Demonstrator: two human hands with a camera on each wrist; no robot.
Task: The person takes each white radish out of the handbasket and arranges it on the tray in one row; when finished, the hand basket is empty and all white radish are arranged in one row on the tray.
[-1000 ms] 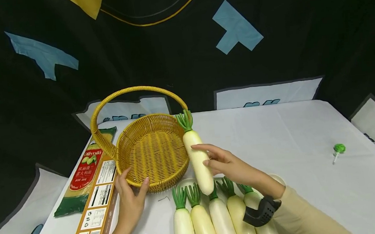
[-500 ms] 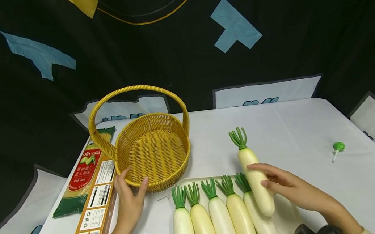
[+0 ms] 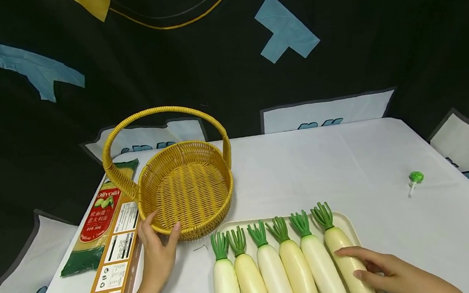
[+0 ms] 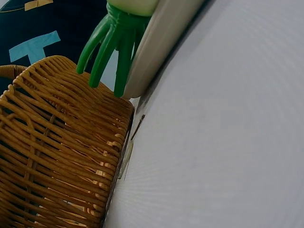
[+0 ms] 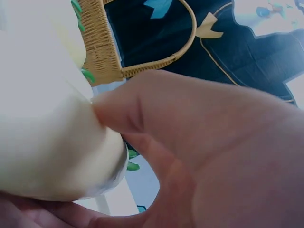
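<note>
My right hand holds a white radish with green stalks, thumb and fingers on opposite sides of its body. The radish lies over the right end of a pale tray, beside a row of several similar radishes. In the right wrist view the held radish fills the left side, with the thumb pressed on it. My left hand rests with spread, relaxed fingers at the front rim of a yellow wicker basket with a tall handle. The basket holds nothing.
Left of the basket lie a green and red pasta bag and a long orange-brown box. A green lollipop lies far right on the white table. A small thin twig-like piece lies between basket and tray.
My right hand has carried the radish from beside the basket's right rim, rightward and down to the right end of the tray. The left hand has stayed at the basket.
</note>
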